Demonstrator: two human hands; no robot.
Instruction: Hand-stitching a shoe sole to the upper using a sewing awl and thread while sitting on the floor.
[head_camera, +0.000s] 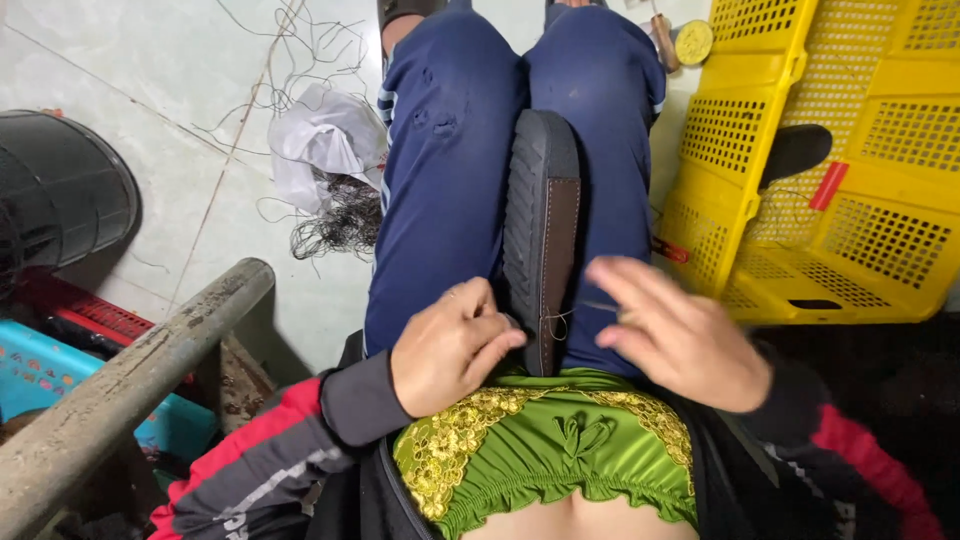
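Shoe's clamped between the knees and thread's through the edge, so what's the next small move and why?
Probably draw the right hand outward to pull the thread snug. The left hand pinches the shoe at its near end, where a loose loop hangs at the brown edge, and the right hand is blurred beside it.

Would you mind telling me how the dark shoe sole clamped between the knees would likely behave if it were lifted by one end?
The shoe sole looks thick and moulded, so it probably stays fairly stiff, flexing slightly. Its ridged tread suggests good grip, not slipperiness. The left hand pinches its near end, and thread there might tug when it is lifted.
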